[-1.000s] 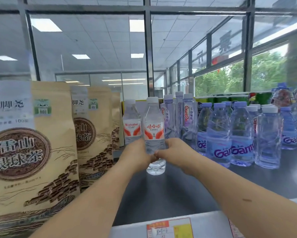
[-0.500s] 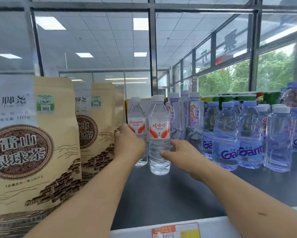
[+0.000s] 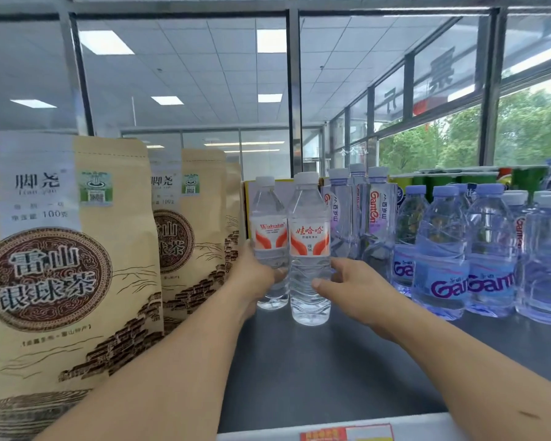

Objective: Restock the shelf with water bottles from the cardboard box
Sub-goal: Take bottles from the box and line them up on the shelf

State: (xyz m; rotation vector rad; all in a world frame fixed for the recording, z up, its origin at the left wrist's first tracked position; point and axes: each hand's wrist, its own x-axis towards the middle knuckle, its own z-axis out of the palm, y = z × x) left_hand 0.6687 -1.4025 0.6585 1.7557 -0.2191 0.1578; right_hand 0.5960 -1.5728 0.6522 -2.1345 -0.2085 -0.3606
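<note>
so both hands are reaching onto the dark shelf (image 3: 331, 377) at once. the left hand (image 3: 255, 278) is wrapping round the lower half of the back wahaha bottle (image 3: 268, 218), with the thumb lying on the front. the fingers are going round behind it where they aren't showing, so that grip is closing on the bottle. the right hand (image 3: 360, 291) is sitting at the front wahaha bottle (image 3: 309, 243). its thumb is lying across the clear ribbed part under the label and its fingers are curling round the right side, so that grip is pinching the bottle lightly.

both bottles are standing upright on the shelf with white caps on and red and white labels facing out. the front one is sitting just beside the back one and a bit nearer the shelf edge.

to the left, big kraft paper tea pouches (image 3: 61, 265) are standing in a row going back. two or three tall ganten bottles (image 3: 379, 218) are standing just behind and right of the wahaha pair. further right, shorter ganten bottles (image 3: 443, 259) with pale blue caps are crowding together. a red and yellow price tag (image 3: 347, 433) is showing on the pale front edge of the shelf. green trees are showing through the window (image 3: 522, 132) on the right.
</note>
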